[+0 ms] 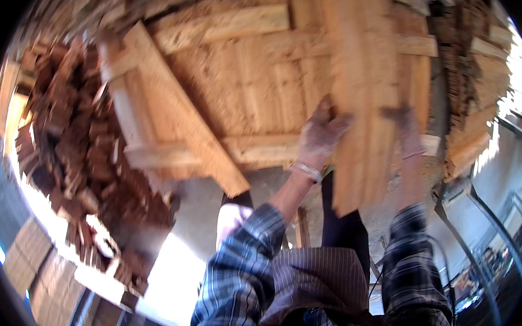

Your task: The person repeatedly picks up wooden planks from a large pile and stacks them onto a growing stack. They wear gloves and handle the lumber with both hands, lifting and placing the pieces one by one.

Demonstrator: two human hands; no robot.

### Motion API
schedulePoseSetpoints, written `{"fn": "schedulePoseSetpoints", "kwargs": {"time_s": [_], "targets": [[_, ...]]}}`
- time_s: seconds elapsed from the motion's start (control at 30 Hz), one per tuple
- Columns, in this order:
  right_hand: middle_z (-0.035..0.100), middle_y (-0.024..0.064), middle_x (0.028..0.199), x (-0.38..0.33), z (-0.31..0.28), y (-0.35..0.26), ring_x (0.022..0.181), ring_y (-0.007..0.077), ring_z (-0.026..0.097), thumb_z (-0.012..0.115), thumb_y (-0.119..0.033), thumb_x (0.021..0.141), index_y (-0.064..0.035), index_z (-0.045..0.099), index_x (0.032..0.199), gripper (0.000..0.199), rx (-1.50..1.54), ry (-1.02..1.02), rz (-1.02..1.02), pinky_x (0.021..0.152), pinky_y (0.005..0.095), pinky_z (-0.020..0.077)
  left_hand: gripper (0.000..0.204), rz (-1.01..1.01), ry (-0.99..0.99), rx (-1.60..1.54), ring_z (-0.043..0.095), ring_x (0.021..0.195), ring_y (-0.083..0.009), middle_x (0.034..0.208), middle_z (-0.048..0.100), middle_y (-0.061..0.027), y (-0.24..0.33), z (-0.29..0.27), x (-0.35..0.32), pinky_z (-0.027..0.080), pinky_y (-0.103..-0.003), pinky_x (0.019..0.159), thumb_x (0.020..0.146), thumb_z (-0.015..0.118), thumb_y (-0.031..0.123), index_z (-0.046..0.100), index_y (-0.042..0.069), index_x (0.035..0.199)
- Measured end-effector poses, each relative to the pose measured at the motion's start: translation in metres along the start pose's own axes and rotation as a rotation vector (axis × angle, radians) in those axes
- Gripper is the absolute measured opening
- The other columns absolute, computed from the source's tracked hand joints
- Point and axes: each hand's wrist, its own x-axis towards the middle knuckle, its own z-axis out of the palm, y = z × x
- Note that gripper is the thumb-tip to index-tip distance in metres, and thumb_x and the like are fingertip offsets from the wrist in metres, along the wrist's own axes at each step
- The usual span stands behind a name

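While the head view bends every straight edge toward its rim, the layout reads clearly enough. Both hands are raised on a long pale plank that runs upright through the right half of the frame, its lower end hanging free above the floor, its upper end running out of view at the top.

Edges and room: behind the plank stands a wooden pallet structure of rough boards, with one slanted board leaning across its left side. Left of that, a heap of reddish-brown wood scraps crowds the space down to a bright sunlit patch of floor. Grey concrete floor shows open between the pallet's lower edge and the person's body. To the right, more stacked timber and a dark metal frame stand close; the gap there is narrow.

Grip: the left hand, dusty, bracelet at the wrist, is curled around the plank's left edge, fingers closed on it. The right hand is motion-blurred; it lies against the plank's right edge, and appears wrapped on it, though finger detail is not resolvable. Plaid sleeves enter from the lower edge.
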Motion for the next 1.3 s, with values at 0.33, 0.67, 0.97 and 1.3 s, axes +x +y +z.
{"fn": "schedulePoseSetpoints", "kwargs": {"time_s": [0.33, 0.67, 0.97, 1.3], "targets": [[0.059, 0.0223, 0.117, 0.042, 0.002, 0.021, 0.101, 0.0306, 0.061, 0.075, -0.03, 0.077, 0.0034, 0.027, 0.143, 0.088, -0.862, 0.327, -0.077, 0.086, 0.0358, 0.0501, 0.101, -0.436, 0.678, 0.834, 0.054, 0.11, -0.0423, 0.122, 0.051, -0.0321, -0.066, -0.196, 0.05, 0.045, -0.04, 0.095, 0.07, 0.078, 0.043, 0.026, -0.008, 0.14], [0.053, 0.0236, 0.123, 0.024, 0.01, -0.024, 0.114, 0.0379, 0.053, 0.08, -0.037, 0.067, -0.0009, 0.033, 0.137, 0.092, -0.96, 0.474, 0.047, 0.092, 0.0425, 0.0465, 0.079, -0.091, 0.331, -0.197, 0.054, 0.09, -0.0185, 0.116, 0.051, -0.0137, 0.009, -0.045, -0.033, 0.047, -0.027, 0.079, 0.08, 0.069, 0.008, 0.024, -0.001, 0.145], [0.067, 0.023, 0.095, 0.024, -0.069, 0.017, 0.089, 0.0368, 0.066, 0.055, -0.02, 0.085, 0.0011, 0.06, 0.115, 0.037, -0.581, 0.15, 0.043, 0.078, 0.0415, 0.0534, 0.113, -0.156, -0.021, 1.0, 0.046, 0.119, -0.0454, 0.136, 0.04, -0.0304, 0.045, 0.178, -0.043, 0.04, -0.047, 0.098, 0.071, 0.059, 0.074, 0.013, 0.007, 0.15], [0.056, 0.019, 0.128, -0.153, -0.239, 0.031, 0.115, 0.0284, 0.057, 0.065, -0.043, 0.084, -0.0054, 0.039, 0.141, 0.073, -0.126, 0.509, 0.406, 0.101, 0.0359, 0.0418, 0.11, -0.026, 0.003, 1.055, 0.045, 0.121, -0.0464, 0.14, 0.034, -0.0343, 0.053, 0.152, -0.014, 0.041, -0.049, 0.097, 0.077, 0.06, 0.067, 0.011, -0.001, 0.148]]}}
